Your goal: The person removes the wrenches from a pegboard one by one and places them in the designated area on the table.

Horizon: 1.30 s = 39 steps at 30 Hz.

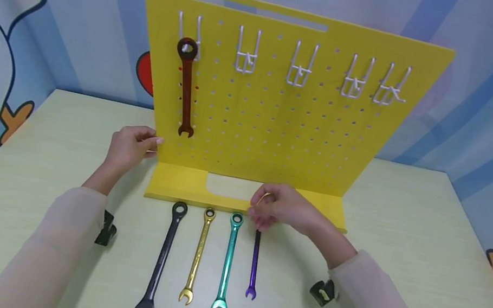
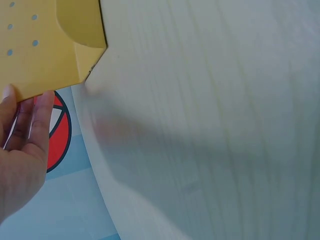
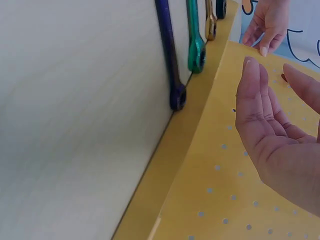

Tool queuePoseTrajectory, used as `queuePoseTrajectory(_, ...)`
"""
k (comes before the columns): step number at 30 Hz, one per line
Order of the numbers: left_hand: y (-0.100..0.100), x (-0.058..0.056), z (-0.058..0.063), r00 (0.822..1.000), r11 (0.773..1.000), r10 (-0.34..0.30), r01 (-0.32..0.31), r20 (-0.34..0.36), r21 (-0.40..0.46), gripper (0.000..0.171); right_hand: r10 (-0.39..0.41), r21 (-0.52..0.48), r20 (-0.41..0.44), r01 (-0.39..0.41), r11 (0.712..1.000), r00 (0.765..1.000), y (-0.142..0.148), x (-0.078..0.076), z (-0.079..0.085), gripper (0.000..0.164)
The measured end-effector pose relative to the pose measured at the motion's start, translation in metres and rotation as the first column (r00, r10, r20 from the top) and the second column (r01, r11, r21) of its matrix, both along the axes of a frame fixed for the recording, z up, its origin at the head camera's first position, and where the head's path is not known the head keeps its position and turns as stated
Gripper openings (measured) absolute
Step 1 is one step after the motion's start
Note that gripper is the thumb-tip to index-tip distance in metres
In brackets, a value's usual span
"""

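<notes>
My left hand holds the lower left edge of the yellow pegboard; in the left wrist view its thumb lies on the front face and the fingers reach behind. Just over the ring end of a small purple combination wrench hovers my right hand, holding nothing. The right wrist view shows that hand's thumb and fingers parted, away from the purple wrench. Left of it lie a green wrench, a gold wrench and a larger black wrench, ring ends toward the board.
A dark red wrench hangs by its ring on the leftmost white hook. Several other white hooks, such as the second one, line the board's top, bearing nothing. The board's yellow base stands on a pale wooden table before a printed wall.
</notes>
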<state>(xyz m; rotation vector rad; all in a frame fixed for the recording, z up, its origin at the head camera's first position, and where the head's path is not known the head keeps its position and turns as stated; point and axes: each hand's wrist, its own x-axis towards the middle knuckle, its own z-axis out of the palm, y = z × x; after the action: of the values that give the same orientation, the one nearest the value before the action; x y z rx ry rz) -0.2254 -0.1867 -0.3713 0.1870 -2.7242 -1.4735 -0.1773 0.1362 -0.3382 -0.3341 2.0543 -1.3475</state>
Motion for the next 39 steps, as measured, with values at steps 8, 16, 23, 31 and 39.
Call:
queuePoseTrajectory(8,0.0,0.001,0.002,1.0,1.0,-0.003,0.002,0.017,0.008,0.028,0.02,-0.005,-0.041,-0.02,1.0,0.999,-0.013,-0.004,0.012,0.016)
queuePoseTrajectory(16,-0.001,0.0,-0.001,1.0,1.0,-0.003,0.003,0.008,0.008,0.028,0.032,-0.041,-0.07,-0.035,0.999,0.997,-0.025,-0.009,0.021,0.026)
queuePoseTrajectory(23,-0.001,0.001,0.0,1.0,1.0,-0.009,0.009,-0.001,0.012,0.027,0.027,-0.061,-0.108,-0.034,0.998,0.994,-0.036,-0.018,0.029,0.031)
queuePoseTrajectory(31,-0.001,0.0,0.0,1.0,1.0,-0.006,0.006,0.001,0.018,0.027,0.044,-0.051,-0.147,-0.052,0.997,0.988,-0.047,-0.025,0.034,0.04)
queuePoseTrajectory(39,-0.02,-0.031,-0.047,0.999,1.0,0.021,-0.021,-0.043,0.003,0.029,0.051,-0.069,-0.173,-0.064,0.996,0.984,-0.057,-0.029,0.038,0.042)
